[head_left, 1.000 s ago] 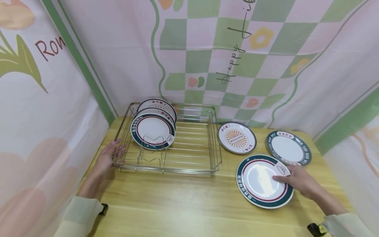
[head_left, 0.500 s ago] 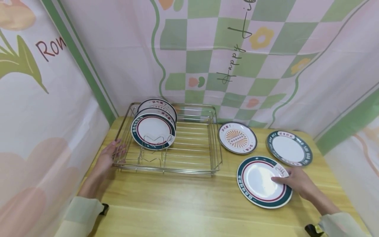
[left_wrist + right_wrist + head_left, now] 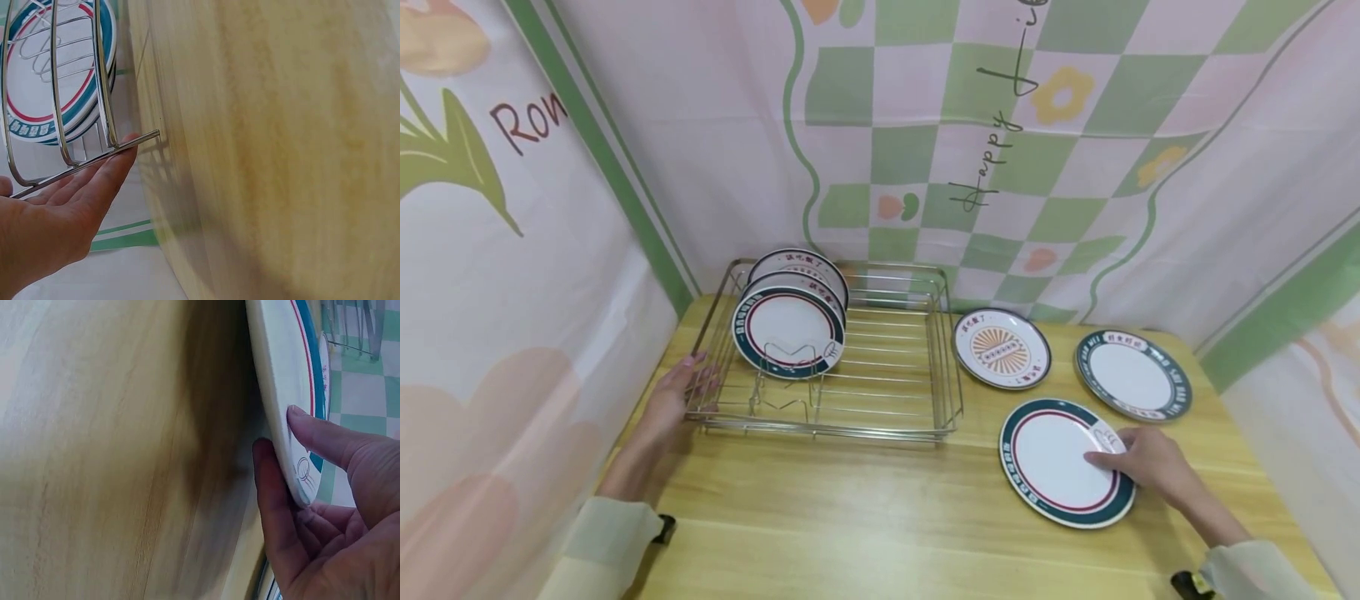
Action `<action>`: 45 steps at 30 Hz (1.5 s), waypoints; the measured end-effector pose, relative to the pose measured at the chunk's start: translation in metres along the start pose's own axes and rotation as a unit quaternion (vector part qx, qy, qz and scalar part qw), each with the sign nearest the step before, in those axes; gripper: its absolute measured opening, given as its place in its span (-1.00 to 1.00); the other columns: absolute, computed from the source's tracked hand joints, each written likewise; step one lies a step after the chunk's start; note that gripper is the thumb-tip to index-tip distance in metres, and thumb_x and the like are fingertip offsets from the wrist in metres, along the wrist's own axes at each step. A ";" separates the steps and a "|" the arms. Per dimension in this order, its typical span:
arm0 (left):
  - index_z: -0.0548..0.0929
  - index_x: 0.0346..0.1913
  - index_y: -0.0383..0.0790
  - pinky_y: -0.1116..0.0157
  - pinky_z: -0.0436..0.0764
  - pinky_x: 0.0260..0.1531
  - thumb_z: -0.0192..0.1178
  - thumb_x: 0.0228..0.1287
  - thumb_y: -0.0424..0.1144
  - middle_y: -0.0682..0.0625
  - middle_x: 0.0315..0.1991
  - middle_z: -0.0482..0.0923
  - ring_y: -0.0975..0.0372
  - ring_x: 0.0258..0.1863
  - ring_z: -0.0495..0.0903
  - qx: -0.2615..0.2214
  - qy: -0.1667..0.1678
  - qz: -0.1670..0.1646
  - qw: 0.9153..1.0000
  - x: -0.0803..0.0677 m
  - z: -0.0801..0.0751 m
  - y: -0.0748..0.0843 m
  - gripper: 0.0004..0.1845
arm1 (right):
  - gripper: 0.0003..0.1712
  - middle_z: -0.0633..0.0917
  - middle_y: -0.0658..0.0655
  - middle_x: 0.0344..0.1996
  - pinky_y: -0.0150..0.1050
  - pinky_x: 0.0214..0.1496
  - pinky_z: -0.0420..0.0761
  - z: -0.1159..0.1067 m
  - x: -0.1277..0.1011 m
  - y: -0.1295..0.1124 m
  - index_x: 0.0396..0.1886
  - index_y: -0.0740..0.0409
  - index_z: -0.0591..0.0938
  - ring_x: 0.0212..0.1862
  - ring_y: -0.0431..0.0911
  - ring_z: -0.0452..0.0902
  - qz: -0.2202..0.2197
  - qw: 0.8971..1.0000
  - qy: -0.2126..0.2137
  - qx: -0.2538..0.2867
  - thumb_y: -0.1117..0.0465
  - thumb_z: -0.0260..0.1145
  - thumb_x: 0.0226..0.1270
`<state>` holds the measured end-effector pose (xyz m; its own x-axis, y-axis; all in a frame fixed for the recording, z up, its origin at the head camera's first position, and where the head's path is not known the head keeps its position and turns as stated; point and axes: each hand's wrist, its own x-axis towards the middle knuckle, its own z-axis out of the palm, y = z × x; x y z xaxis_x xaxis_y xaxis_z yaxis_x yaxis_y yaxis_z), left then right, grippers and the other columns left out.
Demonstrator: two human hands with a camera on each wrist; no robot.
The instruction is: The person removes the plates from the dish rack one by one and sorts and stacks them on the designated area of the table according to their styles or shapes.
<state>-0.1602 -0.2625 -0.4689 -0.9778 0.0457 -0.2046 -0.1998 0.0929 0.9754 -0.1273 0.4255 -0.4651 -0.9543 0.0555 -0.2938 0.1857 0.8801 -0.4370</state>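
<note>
right hand (image 3: 1150,462) pinches plate (image 3: 1060,462) rim at 3 o'clock; left hand (image 3: 673,400), fingers flat, steadies rack (image 3: 880,417). lift step, next needs edge-up tilt.

The head view looks forward and down over the whole table (image 3: 865,517). The left wrist view sits close at the dish rack (image 3: 81,94) by the table edge. The right wrist view sits close under the green-rimmed plate (image 3: 281,406), which the head view shares (image 3: 1063,462).
</note>
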 end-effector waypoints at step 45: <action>-0.09 0.69 -0.40 0.06 0.71 0.22 -0.58 0.77 0.04 -0.51 0.60 0.06 -0.37 0.54 0.20 0.020 -0.006 0.022 1.000 0.001 -0.001 -0.001 -0.29 | -0.16 0.79 0.42 -0.11 0.23 -0.19 0.75 -0.069 -0.009 -0.126 0.14 0.41 0.68 -0.17 0.28 0.75 -0.184 0.962 0.095 -0.180 -0.21 0.63 0.17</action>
<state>-0.1607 -0.2637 -0.4701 -0.9847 0.0635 -0.1625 -0.1532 0.1307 0.9795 -0.1581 0.3464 -0.3489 -0.9718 -0.2357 -0.0007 -0.2329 0.9610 -0.1494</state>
